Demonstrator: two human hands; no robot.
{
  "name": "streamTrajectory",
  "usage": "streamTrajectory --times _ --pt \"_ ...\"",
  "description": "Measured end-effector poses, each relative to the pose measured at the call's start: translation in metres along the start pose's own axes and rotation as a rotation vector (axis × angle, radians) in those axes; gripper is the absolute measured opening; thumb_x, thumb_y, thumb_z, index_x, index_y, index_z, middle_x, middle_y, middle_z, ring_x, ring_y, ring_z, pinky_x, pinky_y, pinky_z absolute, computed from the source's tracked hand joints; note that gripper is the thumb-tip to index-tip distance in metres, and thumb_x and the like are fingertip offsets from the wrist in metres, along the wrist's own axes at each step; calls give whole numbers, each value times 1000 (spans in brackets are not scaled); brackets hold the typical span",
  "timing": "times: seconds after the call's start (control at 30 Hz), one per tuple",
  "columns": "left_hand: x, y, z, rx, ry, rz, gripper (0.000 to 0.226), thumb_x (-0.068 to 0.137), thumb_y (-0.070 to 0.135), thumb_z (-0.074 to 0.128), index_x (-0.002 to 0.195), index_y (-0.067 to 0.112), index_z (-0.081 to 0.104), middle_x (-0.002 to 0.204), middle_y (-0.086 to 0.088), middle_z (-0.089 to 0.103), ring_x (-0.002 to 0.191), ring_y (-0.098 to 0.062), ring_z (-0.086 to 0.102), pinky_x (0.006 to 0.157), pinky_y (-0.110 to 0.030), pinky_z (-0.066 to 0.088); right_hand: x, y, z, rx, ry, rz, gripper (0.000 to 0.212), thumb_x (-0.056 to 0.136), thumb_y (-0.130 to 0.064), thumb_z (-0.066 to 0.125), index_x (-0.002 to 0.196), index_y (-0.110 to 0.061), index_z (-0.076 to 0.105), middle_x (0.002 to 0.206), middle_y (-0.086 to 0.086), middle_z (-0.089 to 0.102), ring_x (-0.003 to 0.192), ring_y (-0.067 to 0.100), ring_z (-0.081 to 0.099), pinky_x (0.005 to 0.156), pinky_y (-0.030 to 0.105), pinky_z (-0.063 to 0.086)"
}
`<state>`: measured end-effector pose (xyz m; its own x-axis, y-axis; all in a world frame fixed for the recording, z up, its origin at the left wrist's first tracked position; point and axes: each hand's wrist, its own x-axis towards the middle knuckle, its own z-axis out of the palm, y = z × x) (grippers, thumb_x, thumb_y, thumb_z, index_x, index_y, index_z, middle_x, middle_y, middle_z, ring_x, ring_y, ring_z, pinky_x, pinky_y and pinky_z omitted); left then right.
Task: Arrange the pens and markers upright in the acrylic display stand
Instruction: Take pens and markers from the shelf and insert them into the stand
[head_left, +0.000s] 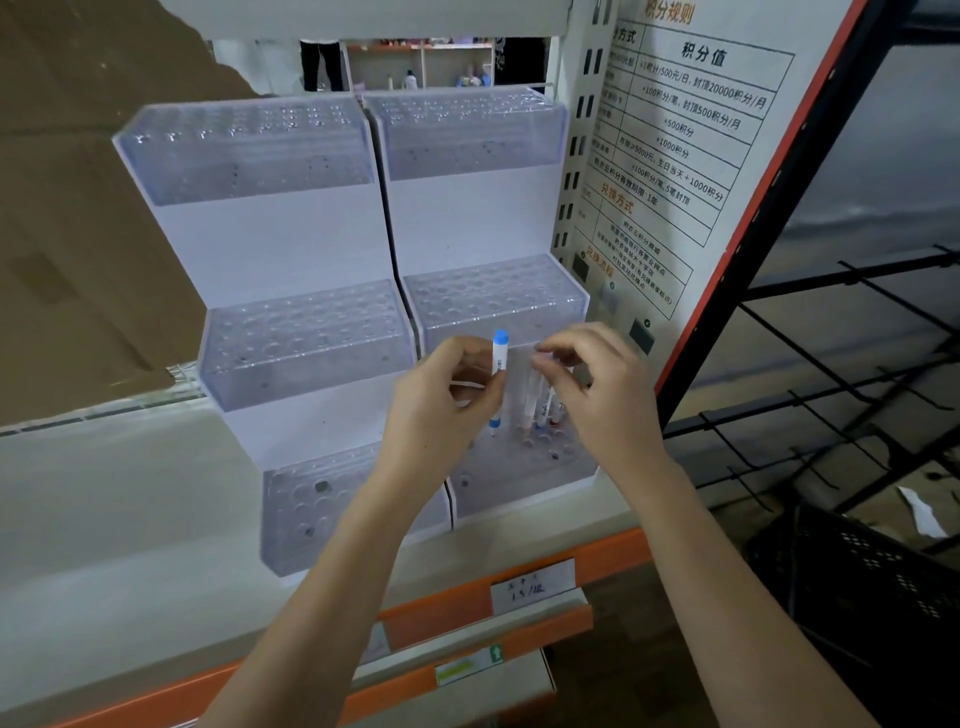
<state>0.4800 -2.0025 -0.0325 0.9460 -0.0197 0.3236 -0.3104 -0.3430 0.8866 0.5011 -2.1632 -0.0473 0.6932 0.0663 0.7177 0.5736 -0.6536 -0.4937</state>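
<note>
Two stepped acrylic stands sit side by side on the shelf, filling the centre of the frame; the right-hand stand (493, 306) is the one being filled, and only its lowest tier, just below centre, has anything in it. There a small cluster of pens (540, 402) stands upright in the holes — white barrels with reddish and dark ends, too blurred to count.

The left hand (441, 395) pinches a blue-capped marker (497, 382) between thumb and fingers, holding it near vertical with its cap up and its lower tip hanging just above the holes at the left of that cluster. The right hand (587, 374) is at the tops of the standing pens with fingers curled; whether it actually grips one or only steadies them, I cannot tell.

So the step in hand looks like seating the blue marker. The next move would call for lining its tip over a free hole beside the cluster and lowering it straight — a tilt could knock the neighbours. Upper tiers and the left stand (306, 338) hold no pens.
</note>
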Motion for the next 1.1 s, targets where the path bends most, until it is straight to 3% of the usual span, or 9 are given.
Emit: streamTrajectory --times 0.13,0.27,0.53,0.6,0.73,0.87,0.93,1.03,1.1 --pt "0 -3 7 24 -20 85 17 84 8 67 95 21 64 89 8 69 78 -2 63 72 -15 51 -2 -21 -10 260 -25 158 19 85 -13 67 103 -13 64 94 -8 64 91 2 62 82 17 50" --pt "2 -3 12 62 -20 145 18 84 7 67 98 19 65 88 8 69 79 -1 63 72 -12 50 -1 -26 -10 298 -38 217 18 84 -12 68 98 -22 63 91 -19 64 90 1 62 84 24 51" --pt "6 -1 13 90 -18 117 18 86 8 65 97 22 65 89 10 67 79 1 62 71 -9 47 4 -28 -8 364 -23 295 15 85 -11 67 95 -20 63 88 -16 65 88 1 62 81 16 49" --pt "5 -8 9 166 -20 148 16 86 8 63 98 17 67 91 9 65 77 0 61 72 -9 47 4 -26 -8 377 -25 303 16 86 -11 66 94 -24 61 89 -15 65 89 1 62 81 15 49" --pt "-8 -30 -2 466 -11 288 17 88 23 54 91 16 70 89 4 67 75 -16 63 64 -27 53 5 -18 -7 374 10 315 13 87 -10 64 96 -19 60 92 -5 65 87 4 62 78 14 49" --pt "-16 -50 -3 778 -34 434 17 81 24 55 78 16 70 75 1 66 66 -21 63 44 -25 46 2 -15 0 329 47 290 12 87 -7 64 97 -13 59 90 -4 64 85 7 62 76 16 50" --pt "-18 -57 -2 855 -41 471 3 76 17 68 74 16 70 72 1 65 65 -21 64 43 -22 44 2 -16 2 317 53 272 13 87 -6 64 97 -13 59 89 -8 63 84 6 61 75 15 50" --pt "-18 -61 -3 883 -56 472 23 82 24 50 72 18 70 73 3 65 70 -18 63 47 -22 45 3 -16 4 306 58 248 15 87 -6 63 98 -14 58 90 -9 62 84 6 61 76 15 50" --pt "-18 -60 -2 870 -52 464 19 81 22 53 72 18 70 74 3 65 71 -17 63 48 -22 45 3 -16 5 307 49 244 17 87 -6 63 99 -16 56 91 -10 61 85 4 60 76 15 50"
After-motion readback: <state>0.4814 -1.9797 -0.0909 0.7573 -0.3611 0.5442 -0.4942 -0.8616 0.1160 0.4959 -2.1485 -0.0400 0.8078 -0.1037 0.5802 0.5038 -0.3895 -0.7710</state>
